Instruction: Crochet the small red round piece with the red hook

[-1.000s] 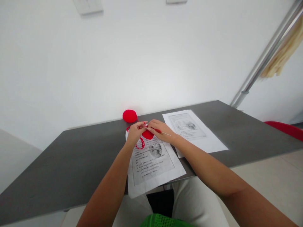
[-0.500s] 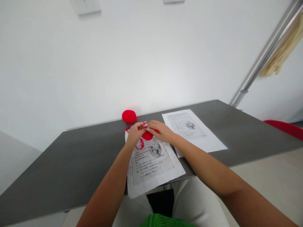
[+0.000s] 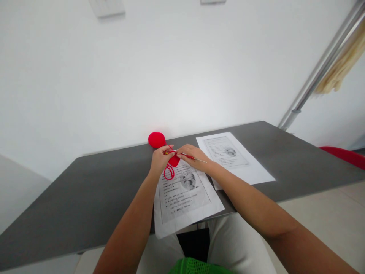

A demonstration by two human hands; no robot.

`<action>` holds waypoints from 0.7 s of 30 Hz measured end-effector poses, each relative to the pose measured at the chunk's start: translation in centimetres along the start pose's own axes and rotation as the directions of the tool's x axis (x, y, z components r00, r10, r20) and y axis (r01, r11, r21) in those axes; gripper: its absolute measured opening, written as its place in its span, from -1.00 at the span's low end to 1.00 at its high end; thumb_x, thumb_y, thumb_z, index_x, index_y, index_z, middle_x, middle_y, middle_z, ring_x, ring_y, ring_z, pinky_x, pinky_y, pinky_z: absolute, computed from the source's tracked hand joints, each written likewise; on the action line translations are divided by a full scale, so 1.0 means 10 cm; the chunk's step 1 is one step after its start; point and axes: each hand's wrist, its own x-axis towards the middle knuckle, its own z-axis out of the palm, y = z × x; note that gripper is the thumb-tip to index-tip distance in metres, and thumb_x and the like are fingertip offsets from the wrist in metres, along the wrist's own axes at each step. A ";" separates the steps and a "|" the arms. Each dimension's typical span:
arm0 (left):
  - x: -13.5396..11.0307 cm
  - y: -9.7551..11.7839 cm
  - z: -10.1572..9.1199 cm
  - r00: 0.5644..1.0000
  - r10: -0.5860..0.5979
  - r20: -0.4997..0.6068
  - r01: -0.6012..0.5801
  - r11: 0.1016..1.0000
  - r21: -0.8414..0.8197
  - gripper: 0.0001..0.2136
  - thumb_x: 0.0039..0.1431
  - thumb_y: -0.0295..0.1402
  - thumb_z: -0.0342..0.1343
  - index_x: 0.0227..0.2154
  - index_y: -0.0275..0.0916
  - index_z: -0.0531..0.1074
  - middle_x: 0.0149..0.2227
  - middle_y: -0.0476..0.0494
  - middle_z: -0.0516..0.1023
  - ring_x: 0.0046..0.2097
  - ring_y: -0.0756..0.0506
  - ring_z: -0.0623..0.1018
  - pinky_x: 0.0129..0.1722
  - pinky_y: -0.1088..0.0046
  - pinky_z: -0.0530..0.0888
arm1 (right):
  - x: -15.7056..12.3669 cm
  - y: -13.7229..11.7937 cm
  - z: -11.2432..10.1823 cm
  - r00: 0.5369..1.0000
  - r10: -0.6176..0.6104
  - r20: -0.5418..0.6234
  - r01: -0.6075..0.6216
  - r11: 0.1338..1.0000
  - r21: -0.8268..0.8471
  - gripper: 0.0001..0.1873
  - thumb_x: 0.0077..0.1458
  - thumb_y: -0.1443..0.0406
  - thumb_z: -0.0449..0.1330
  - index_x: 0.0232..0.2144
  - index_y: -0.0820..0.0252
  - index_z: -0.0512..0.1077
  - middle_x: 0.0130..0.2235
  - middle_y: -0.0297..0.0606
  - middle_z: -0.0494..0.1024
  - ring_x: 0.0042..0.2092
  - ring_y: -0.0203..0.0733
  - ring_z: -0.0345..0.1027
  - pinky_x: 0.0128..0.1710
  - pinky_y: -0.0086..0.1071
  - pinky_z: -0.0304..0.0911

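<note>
My left hand (image 3: 160, 159) pinches a small red crochet piece (image 3: 174, 160), with red yarn running over its fingers. In my right hand (image 3: 194, 156) is a crochet hook (image 3: 196, 158) with a red grip and a pale shaft, its rear end pointing right. The hook's tip is at the piece between both hands, too small to make out. A red ball of yarn (image 3: 156, 139) sits behind my left hand, against the wall. Below the left fingers a loop of loose yarn (image 3: 169, 173) hangs over a printed sheet (image 3: 185, 201).
The grey table (image 3: 108, 190) stands against a white wall. A second printed sheet (image 3: 242, 167) lies to the right of my hands. At the far right are a metal pole (image 3: 313, 80), a cream cloth (image 3: 339, 72) and a red chair edge (image 3: 342, 155).
My left hand has turned slightly and its fingers have shifted on the crochet piece. The hook has moved a little to the right. The view has shifted slightly.
</note>
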 end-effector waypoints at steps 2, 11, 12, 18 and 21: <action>0.00 0.02 0.00 0.999 0.034 -0.003 -0.034 0.997 0.071 -0.71 -0.15 -0.47 0.20 -0.26 -0.28 0.57 -0.37 -0.12 0.59 -0.31 -0.09 0.51 -0.16 0.35 0.42 | 0.00 0.00 -0.01 0.999 0.039 0.013 -0.039 0.999 0.001 -0.83 0.21 0.29 0.06 -0.27 0.19 0.45 -0.25 -0.18 0.55 -0.17 -0.17 0.38 -0.11 -0.27 0.27; -0.05 0.08 0.02 0.995 0.075 0.062 -0.087 0.970 0.226 -0.75 -0.10 -0.49 0.20 -0.27 -0.32 0.57 -0.38 -0.18 0.60 -0.31 -0.13 0.53 -0.13 0.29 0.42 | 0.02 -0.03 -0.09 0.982 0.178 0.058 -0.178 0.984 -0.008 -0.83 0.20 0.29 0.09 -0.32 0.21 0.47 -0.34 -0.25 0.55 -0.27 -0.24 0.39 -0.22 -0.38 0.25; -0.05 0.08 0.02 0.995 0.080 0.061 -0.093 0.967 0.238 -0.75 -0.09 -0.49 0.19 -0.27 -0.32 0.57 -0.36 -0.19 0.60 -0.30 -0.14 0.53 -0.12 0.28 0.41 | 0.02 -0.03 -0.09 0.985 0.164 0.060 -0.163 0.986 -0.023 -0.83 0.20 0.29 0.08 -0.31 0.21 0.47 -0.34 -0.24 0.55 -0.27 -0.24 0.39 -0.22 -0.37 0.25; -0.04 0.08 0.00 0.994 0.112 0.018 -0.113 0.964 0.243 -0.78 -0.13 -0.55 0.17 -0.36 -0.24 0.57 -0.32 -0.14 0.61 -0.25 -0.13 0.53 -0.06 0.29 0.39 | 0.02 0.00 -0.07 0.981 -0.124 0.152 0.141 0.985 -0.104 -0.80 0.24 0.32 -0.01 -0.25 0.22 0.42 -0.23 -0.12 0.56 -0.17 -0.14 0.38 -0.13 -0.26 0.28; -0.04 0.09 0.00 0.993 0.114 0.022 -0.116 0.957 0.267 -0.78 -0.12 -0.54 0.16 -0.35 -0.25 0.57 -0.31 -0.17 0.60 -0.25 -0.13 0.53 -0.07 0.30 0.40 | 0.02 -0.01 -0.06 0.979 -0.132 0.158 0.151 0.982 -0.116 -0.79 0.24 0.32 -0.02 -0.25 0.23 0.42 -0.23 -0.10 0.56 -0.18 -0.12 0.38 -0.14 -0.26 0.27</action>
